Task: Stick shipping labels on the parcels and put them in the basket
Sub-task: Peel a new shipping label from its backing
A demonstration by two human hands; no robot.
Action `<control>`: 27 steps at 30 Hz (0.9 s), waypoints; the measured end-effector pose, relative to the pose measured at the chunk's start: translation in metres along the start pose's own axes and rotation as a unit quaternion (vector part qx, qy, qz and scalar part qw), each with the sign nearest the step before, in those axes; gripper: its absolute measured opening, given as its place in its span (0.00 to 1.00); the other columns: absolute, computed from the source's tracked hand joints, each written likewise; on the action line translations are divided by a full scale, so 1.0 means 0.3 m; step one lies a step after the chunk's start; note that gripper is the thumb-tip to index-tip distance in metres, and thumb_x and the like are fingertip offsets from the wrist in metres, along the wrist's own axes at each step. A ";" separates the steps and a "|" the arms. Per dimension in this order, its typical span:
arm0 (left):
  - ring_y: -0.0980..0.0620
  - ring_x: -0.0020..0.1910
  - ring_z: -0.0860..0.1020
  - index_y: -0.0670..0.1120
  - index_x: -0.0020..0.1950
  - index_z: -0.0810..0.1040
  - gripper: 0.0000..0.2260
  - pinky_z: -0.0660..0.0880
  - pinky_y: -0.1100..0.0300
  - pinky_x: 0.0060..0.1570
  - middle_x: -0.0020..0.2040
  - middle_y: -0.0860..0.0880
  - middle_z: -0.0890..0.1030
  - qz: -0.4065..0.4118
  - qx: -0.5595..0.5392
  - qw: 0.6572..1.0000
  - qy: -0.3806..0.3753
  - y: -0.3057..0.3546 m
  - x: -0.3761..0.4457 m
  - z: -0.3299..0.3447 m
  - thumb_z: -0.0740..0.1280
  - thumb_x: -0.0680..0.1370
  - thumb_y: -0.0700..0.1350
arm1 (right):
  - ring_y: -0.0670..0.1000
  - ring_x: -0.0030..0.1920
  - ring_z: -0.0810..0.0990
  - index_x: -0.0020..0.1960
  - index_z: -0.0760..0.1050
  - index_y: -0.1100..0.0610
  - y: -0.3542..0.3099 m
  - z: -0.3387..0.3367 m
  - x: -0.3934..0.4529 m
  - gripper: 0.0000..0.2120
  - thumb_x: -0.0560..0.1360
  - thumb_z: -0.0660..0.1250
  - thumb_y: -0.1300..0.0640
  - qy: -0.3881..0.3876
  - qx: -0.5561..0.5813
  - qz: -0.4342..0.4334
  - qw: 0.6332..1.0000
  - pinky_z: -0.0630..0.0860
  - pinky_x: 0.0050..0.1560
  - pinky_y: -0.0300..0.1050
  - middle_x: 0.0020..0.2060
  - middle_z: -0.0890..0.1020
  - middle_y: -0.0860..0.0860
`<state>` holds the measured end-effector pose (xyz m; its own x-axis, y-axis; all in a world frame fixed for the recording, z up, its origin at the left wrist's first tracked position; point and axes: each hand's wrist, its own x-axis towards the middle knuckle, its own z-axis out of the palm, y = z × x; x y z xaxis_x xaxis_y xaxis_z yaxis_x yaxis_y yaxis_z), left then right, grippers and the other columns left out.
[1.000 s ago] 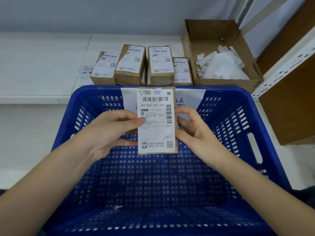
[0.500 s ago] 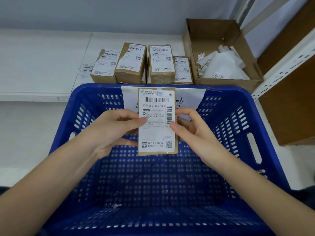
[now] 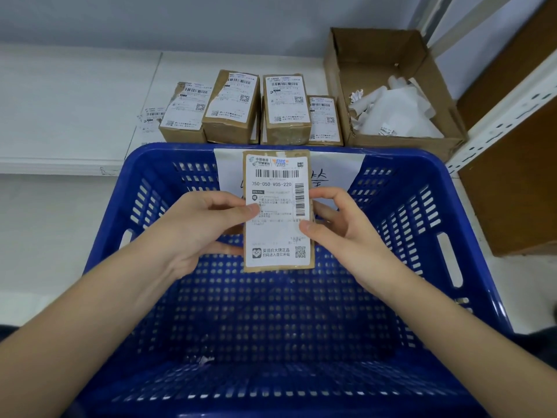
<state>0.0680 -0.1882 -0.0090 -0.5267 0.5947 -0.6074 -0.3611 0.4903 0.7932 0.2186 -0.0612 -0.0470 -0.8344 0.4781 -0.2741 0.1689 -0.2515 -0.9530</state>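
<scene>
White table [image 3: 75,110] carries four labelled parcels [image 3: 232,107] at its near edge; we grip a fifth labelled parcel [image 3: 278,211], left hand [image 3: 199,227] and right hand [image 3: 343,233] fingers pinching it above the unfilled blue basket [image 3: 422,236].

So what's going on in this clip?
A person holds a small brown cardboard parcel with a white shipping label stuck on its face above an empty blue plastic basket. The left hand and the right hand both pinch its edges. More labelled brown parcels sit on the white shelf behind.
</scene>
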 end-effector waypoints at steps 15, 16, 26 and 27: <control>0.51 0.45 0.84 0.41 0.45 0.82 0.04 0.81 0.58 0.33 0.43 0.49 0.86 0.011 0.027 0.999 0.036 -0.006 0.007 0.001 0.71 0.74 0.42 | 0.47 0.53 0.82 0.59 0.69 0.54 0.004 0.000 -0.004 0.16 0.76 0.64 0.69 -0.016 0.004 -0.016 1.000 0.79 0.46 0.38 0.56 0.81 0.48; 0.51 0.45 0.84 0.41 0.45 0.82 0.04 0.81 0.58 0.33 0.43 0.49 0.86 0.012 0.027 0.999 0.039 -0.006 0.006 0.001 0.71 0.74 0.42 | 0.48 0.53 0.82 0.59 0.69 0.53 0.006 0.000 -0.003 0.17 0.76 0.64 0.69 -0.017 0.001 -0.016 1.000 0.79 0.46 0.39 0.57 0.81 0.49; 0.53 0.42 0.83 0.42 0.43 0.82 0.04 0.80 0.59 0.31 0.41 0.50 0.86 0.016 0.032 0.998 0.054 -0.005 0.007 0.008 0.71 0.74 0.42 | 0.49 0.54 0.81 0.59 0.69 0.51 0.014 -0.001 -0.001 0.20 0.75 0.64 0.72 -0.019 -0.009 -0.026 0.999 0.80 0.48 0.43 0.58 0.80 0.49; 0.53 0.42 0.83 0.42 0.44 0.82 0.04 0.80 0.59 0.31 0.41 0.50 0.86 0.016 0.034 0.998 0.055 -0.005 0.007 0.009 0.71 0.74 0.43 | 0.49 0.54 0.81 0.59 0.69 0.51 0.016 -0.001 -0.001 0.20 0.75 0.64 0.72 -0.020 -0.010 -0.028 0.999 0.80 0.48 0.42 0.58 0.80 0.49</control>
<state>0.0694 -0.1860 -0.0115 -0.6202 0.5392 -0.5698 -0.2914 0.5160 0.8055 0.2198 -0.0624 -0.0515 -0.8632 0.4567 -0.2152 0.1318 -0.2076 -0.9693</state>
